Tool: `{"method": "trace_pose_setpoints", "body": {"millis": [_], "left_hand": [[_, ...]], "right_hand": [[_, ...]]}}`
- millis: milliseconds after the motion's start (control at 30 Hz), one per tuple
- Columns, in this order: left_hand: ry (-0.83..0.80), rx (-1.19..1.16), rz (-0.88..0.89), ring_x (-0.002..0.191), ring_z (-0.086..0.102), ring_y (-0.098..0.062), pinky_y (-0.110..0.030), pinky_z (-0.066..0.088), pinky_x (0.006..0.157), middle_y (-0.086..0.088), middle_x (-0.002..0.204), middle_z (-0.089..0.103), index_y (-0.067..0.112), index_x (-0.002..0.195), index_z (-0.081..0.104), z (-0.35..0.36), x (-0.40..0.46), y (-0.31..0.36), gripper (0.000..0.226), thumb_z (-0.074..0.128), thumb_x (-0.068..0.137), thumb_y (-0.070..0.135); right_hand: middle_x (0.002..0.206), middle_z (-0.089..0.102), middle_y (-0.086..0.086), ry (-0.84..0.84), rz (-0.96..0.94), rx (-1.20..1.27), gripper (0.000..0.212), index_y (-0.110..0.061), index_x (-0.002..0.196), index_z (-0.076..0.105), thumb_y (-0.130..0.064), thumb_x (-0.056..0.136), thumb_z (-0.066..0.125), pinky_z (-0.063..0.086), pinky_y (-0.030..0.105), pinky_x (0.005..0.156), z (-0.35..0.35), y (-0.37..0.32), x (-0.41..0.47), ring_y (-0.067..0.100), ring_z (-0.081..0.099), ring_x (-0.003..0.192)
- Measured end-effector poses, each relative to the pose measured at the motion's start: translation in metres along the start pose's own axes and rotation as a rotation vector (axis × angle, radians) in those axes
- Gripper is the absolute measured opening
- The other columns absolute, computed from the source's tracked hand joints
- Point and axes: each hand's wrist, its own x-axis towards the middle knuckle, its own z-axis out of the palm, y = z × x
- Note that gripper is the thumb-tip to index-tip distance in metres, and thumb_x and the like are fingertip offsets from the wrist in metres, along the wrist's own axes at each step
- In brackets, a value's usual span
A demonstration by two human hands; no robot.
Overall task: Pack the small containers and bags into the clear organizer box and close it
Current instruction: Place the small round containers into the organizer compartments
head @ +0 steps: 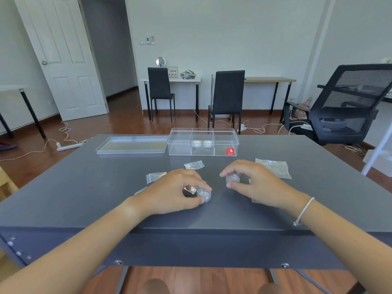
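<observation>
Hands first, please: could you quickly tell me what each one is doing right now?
Left hand: closed on a small clear jar on the table.
Right hand: closed on another small clear jar.

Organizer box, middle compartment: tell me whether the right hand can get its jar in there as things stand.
Probably yes. The box stands open, its lid lying beside it, and the table between it and the right hand looks clear. Two jars already sit in that compartment, though room seems left for the jar.

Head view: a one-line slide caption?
Both hands, left and right, each grip a small jar before the open organizer box.
</observation>
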Motion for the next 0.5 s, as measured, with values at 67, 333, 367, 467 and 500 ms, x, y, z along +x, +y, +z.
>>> {"method": "trace_pose_setpoints", "body": {"millis": [67,333,367,467,500], "left_hand": [[0.020,-0.045,0.005,0.075,0.050,-0.005,-0.008,0.037,0.068,0.012,0.090,0.060,0.038,0.094,0.068,-0.003,0.005,-0.003,0.022,0.068,0.076,0.025],[0.238,-0.119,-0.017,0.064,0.043,-0.007,-0.015,0.039,0.063,0.020,0.083,0.063,0.042,0.084,0.069,-0.043,0.056,-0.020,0.018,0.070,0.075,0.026],[0.262,-0.104,-0.013,0.063,0.043,-0.008,-0.017,0.040,0.064,0.018,0.085,0.063,0.039,0.085,0.070,-0.049,0.065,-0.022,0.017,0.070,0.075,0.025],[0.307,-0.055,-0.003,0.061,0.048,0.004,-0.007,0.038,0.064,0.008,0.091,0.064,0.030,0.089,0.071,-0.065,0.093,-0.030,0.016,0.070,0.075,0.022],[0.311,-0.053,-0.008,0.063,0.050,0.011,-0.002,0.036,0.064,0.008,0.091,0.063,0.028,0.090,0.071,-0.068,0.102,-0.033,0.016,0.070,0.075,0.023]], "right_hand": [[0.089,0.057,-0.026,0.023,-0.003,0.019,0.022,-0.040,0.089,0.060,-0.019,0.081,0.065,0.038,0.007,0.078,-0.002,-0.001,0.012,-0.003,0.051,0.080],[0.078,0.052,-0.016,0.131,0.019,0.055,0.012,-0.022,0.085,0.067,-0.012,0.079,0.066,0.038,0.010,0.064,-0.017,0.007,0.081,0.015,0.047,0.067],[0.082,0.053,-0.013,0.134,0.028,0.058,0.014,-0.026,0.081,0.066,-0.012,0.079,0.066,0.040,0.014,0.064,-0.020,0.009,0.090,0.015,0.047,0.067],[0.086,0.058,-0.014,0.145,0.060,0.029,0.023,-0.037,0.071,0.060,-0.016,0.078,0.067,0.038,0.016,0.063,-0.029,0.013,0.115,0.011,0.050,0.069],[0.081,0.057,-0.018,0.148,0.070,0.016,0.022,-0.037,0.071,0.061,-0.017,0.078,0.067,0.037,0.015,0.063,-0.031,0.015,0.122,0.010,0.050,0.069]]}}
